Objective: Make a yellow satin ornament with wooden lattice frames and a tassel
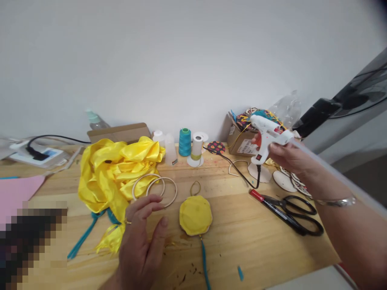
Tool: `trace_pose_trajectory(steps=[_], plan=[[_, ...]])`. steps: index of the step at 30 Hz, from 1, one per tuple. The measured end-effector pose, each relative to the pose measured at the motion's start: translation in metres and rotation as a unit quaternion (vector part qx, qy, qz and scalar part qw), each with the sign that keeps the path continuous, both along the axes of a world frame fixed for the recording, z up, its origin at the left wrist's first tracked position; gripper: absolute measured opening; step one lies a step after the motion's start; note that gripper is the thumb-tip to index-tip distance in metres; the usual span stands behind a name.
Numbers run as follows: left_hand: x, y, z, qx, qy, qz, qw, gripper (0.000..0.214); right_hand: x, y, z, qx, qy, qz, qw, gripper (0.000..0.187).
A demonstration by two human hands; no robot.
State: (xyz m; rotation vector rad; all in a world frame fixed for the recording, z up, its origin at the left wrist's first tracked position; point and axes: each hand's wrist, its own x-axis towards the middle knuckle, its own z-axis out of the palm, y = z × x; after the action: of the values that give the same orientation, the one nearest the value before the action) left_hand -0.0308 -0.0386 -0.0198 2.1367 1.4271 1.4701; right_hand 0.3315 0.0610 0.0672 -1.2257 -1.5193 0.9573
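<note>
My right hand [286,155] grips a white hot glue gun [267,137] by its body, held up at the right in front of a cardboard box. A clear glue stick juts from its back end, and a black cord hangs from its handle. Low over the table, my left hand [145,233] has its fingers apart and holds nothing. Just right of it lies a round yellow fabric piece [196,215] with a cord loop [195,188] on top and a teal ribbon [204,262] below. Two thin rings [161,191] lie beyond my left fingertips.
Yellow satin fabric [121,173] heaps at the left. Black scissors [298,213] and a red-capped marker [272,209] lie at right. Along the wall stand a teal thread cone [185,142], a ribbon spool [197,149] and the cardboard box [242,143]. A power strip [42,155] sits far left.
</note>
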Motion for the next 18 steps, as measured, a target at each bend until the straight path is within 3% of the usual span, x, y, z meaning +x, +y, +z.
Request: trace_pose_trajectory(steps=[5,9,14,18], plan=[[0.001,0.000,0.001,-0.012,0.017,-0.011,1.000,0.026,-0.019,-0.005,0.007,0.019,0.065,0.037,0.997,0.032],[0.002,0.000,0.002,-0.019,0.027,-0.018,0.999,0.027,-0.041,-0.022,0.005,-0.026,0.092,0.058,0.994,0.032],[0.005,0.000,0.004,-0.008,0.085,-0.037,0.996,0.025,-0.066,-0.040,-0.012,-0.084,-0.093,0.131,0.984,0.026],[0.007,0.001,0.001,0.027,0.149,-0.077,0.985,0.022,-0.083,-0.045,-0.022,-0.053,-0.205,0.190,0.959,0.018]])
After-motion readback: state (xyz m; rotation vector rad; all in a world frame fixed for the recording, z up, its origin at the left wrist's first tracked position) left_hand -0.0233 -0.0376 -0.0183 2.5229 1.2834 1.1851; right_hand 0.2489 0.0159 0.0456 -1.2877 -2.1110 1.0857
